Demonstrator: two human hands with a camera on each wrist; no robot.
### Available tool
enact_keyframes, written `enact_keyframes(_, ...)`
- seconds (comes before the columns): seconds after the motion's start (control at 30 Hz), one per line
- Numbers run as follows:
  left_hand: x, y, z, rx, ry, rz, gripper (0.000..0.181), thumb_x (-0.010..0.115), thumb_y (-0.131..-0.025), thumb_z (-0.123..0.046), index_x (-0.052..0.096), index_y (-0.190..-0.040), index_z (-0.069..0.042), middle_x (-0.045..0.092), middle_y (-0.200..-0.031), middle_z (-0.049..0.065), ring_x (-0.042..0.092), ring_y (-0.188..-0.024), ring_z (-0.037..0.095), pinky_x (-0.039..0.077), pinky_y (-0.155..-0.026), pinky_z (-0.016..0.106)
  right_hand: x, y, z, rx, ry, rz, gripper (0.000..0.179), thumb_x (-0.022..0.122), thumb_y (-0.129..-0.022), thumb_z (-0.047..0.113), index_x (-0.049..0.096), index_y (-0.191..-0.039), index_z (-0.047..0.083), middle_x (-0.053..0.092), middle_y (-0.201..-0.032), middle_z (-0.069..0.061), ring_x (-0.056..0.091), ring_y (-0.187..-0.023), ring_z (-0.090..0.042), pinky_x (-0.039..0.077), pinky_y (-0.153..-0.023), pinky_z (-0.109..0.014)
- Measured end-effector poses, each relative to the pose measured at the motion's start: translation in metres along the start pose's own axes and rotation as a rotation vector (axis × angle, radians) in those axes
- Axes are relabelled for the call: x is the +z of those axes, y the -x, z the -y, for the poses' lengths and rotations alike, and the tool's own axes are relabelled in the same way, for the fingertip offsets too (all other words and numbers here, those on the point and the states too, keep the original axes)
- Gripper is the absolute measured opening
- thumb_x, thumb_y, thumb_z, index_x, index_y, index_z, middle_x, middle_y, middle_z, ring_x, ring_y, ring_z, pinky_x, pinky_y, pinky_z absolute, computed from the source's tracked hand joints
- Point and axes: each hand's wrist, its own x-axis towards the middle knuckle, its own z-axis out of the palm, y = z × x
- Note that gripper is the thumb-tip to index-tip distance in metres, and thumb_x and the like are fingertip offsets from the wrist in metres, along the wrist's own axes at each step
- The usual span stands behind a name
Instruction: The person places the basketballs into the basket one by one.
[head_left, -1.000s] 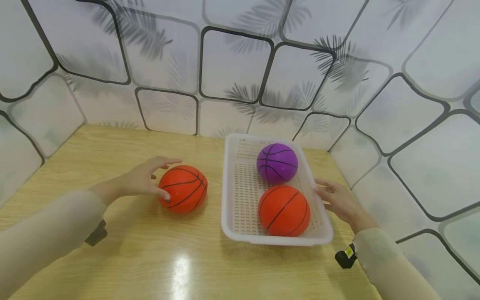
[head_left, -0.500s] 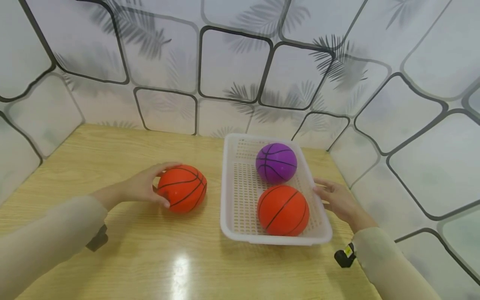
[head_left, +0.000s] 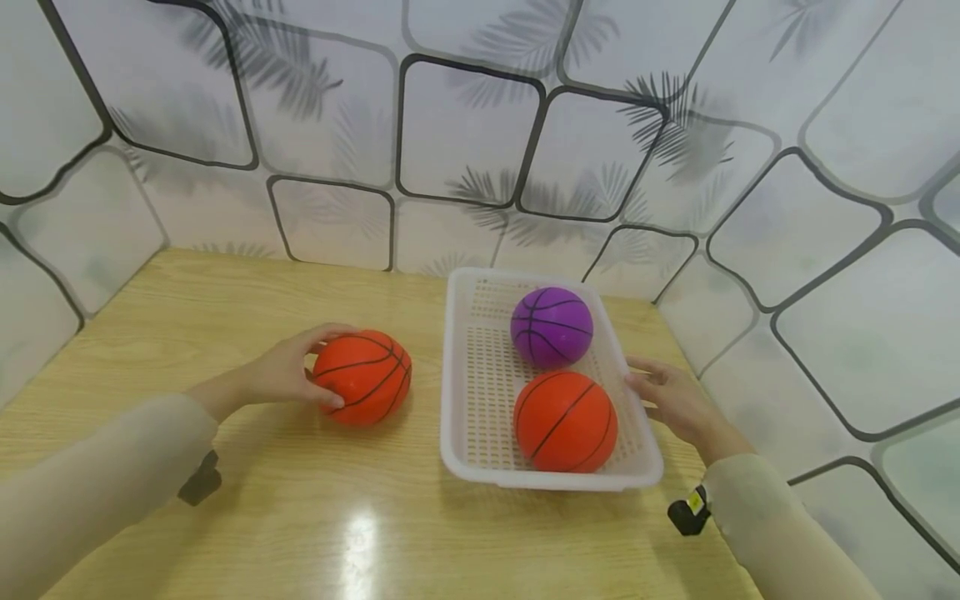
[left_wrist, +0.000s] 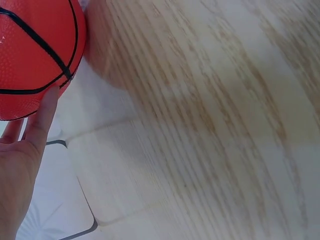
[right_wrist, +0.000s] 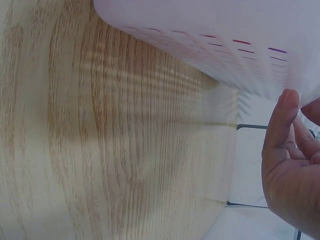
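My left hand (head_left: 288, 371) grips a red toy basketball (head_left: 367, 377) on the table from its left side, thumb on the near side and fingers round the far side. In the left wrist view, fingertips press against the red basketball (left_wrist: 35, 55). A white plastic basket (head_left: 455, 400) stands to its right, holding a purple basketball (head_left: 552, 327) at the back and an orange-red basketball (head_left: 566, 422) in front. My right hand (head_left: 678, 406) touches the basket's right side near the rim. In the right wrist view, fingertips (right_wrist: 288, 100) meet the basket's slotted wall (right_wrist: 210, 30).
The wooden table (head_left: 285, 517) ends at a patterned wall (head_left: 472, 133) behind, with more wall close along the right. A strip of table lies between the left basketball and the basket. Each wrist carries a dark camera (head_left: 690, 511).
My left hand's fingers have closed in round the red basketball, which has shifted very slightly left. My right hand and the basket stay almost still.
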Motion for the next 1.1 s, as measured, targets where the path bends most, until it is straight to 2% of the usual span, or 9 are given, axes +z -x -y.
enact_keyframes(0.3,-0.010,-0.002,-0.012,0.003,-0.009,-0.029,0.085,0.086,-0.070,-0.017,0.039,-0.140,-0.017,0.044,-0.132,0.019,0.045,-0.115,0.040,0.053,-0.077,0.040,0.000,-0.001,-0.001,-0.005,-0.011,0.001,0.060,0.053,-0.099,0.025,0.029,-0.147,-0.002,0.040,-0.140,-0.029,0.054,-0.114,-0.026,0.042,-0.097,-0.049)
enact_keyframes(0.47,-0.019,-0.009,-0.022,0.036,0.045,-0.039,0.083,0.084,-0.072,-0.011,0.038,-0.140,-0.015,0.043,-0.130,0.020,0.044,-0.115,0.039,0.054,-0.077,0.044,-0.001,-0.001,-0.002,-0.009,-0.015,0.006,0.059,0.052,-0.100,0.024,0.029,-0.147,-0.002,0.041,-0.139,-0.029,0.053,-0.117,-0.030,0.043,-0.097,-0.049)
enact_keyframes(0.6,-0.026,-0.017,-0.032,0.044,0.079,-0.043,0.083,0.083,-0.072,-0.009,0.037,-0.141,-0.015,0.042,-0.129,0.018,0.045,-0.114,0.038,0.054,-0.078,0.045,-0.001,-0.001,-0.002,-0.010,-0.020,0.010,0.058,0.052,-0.100,0.023,0.029,-0.147,-0.003,0.040,-0.139,-0.030,0.050,-0.119,-0.035,0.043,-0.097,-0.049)
enact_keyframes(0.8,-0.033,-0.033,-0.049,0.078,0.131,-0.064,0.083,0.082,-0.071,-0.003,0.039,-0.141,-0.016,0.045,-0.127,0.016,0.046,-0.112,0.034,0.054,-0.078,0.045,-0.001,0.000,-0.001,-0.014,-0.026,0.014,0.058,0.051,-0.100,0.022,0.029,-0.147,-0.003,0.040,-0.139,-0.031,0.050,-0.119,-0.035,0.043,-0.097,-0.049)
enact_keyframes(0.9,-0.034,-0.041,-0.057,0.083,0.153,-0.078,0.082,0.082,-0.071,-0.001,0.040,-0.139,-0.019,0.046,-0.127,0.014,0.047,-0.111,0.033,0.055,-0.077,0.045,-0.001,0.000,0.000,-0.014,-0.023,0.015,0.058,0.052,-0.100,0.022,0.029,-0.146,-0.003,0.041,-0.138,-0.031,0.051,-0.119,-0.034,0.043,-0.097,-0.049)
enact_keyframes(1.1,-0.030,-0.057,-0.075,0.085,0.137,-0.094,0.083,0.084,-0.069,-0.004,0.042,-0.138,-0.021,0.046,-0.127,0.012,0.049,-0.112,0.032,0.055,-0.077,0.045,-0.001,0.000,0.000,-0.013,-0.022,0.014,0.059,0.053,-0.099,0.023,0.029,-0.146,-0.003,0.043,-0.137,-0.030,0.052,-0.117,-0.033,0.043,-0.097,-0.048)
